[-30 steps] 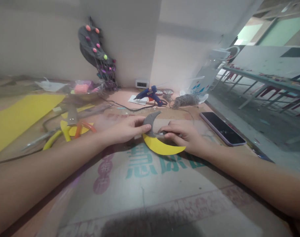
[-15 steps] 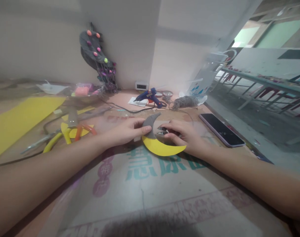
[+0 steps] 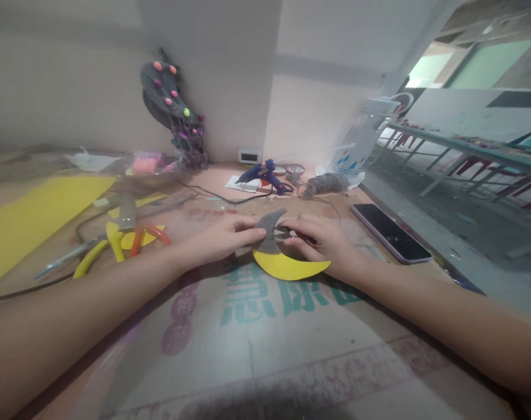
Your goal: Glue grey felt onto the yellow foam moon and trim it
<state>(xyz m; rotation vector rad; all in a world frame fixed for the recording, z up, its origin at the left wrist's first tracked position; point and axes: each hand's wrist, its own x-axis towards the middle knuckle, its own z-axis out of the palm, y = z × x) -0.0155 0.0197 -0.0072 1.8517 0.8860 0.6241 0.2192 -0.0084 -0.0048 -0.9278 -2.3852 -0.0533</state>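
Head view: my left grip [image 3: 228,236] pinched the crescent [image 3: 276,262] mid-table [image 3: 224,171], by its grey half. Grey tip pointed to the table's far edge, yellow tip to its right edge. My right grip [image 3: 322,239], just beside the inner curve, held a small metal tool [image 3: 282,233]. Teal characters [image 3: 248,303] beneath: not legible.

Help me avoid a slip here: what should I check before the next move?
1. Left hand pinching the flat yellow-and-grey crescent: ok.
2. Right hand holding the small, pointed metal tool: ok.
3. Tool well clear of the left hand: not ok, I'd say; its tips point towards the left thumb, close by.
4. Tips off the crescent's grey section: cannot tell.
5. Blue pistol-shaped glue gun clear of both hands: ok, it lies beyond them.
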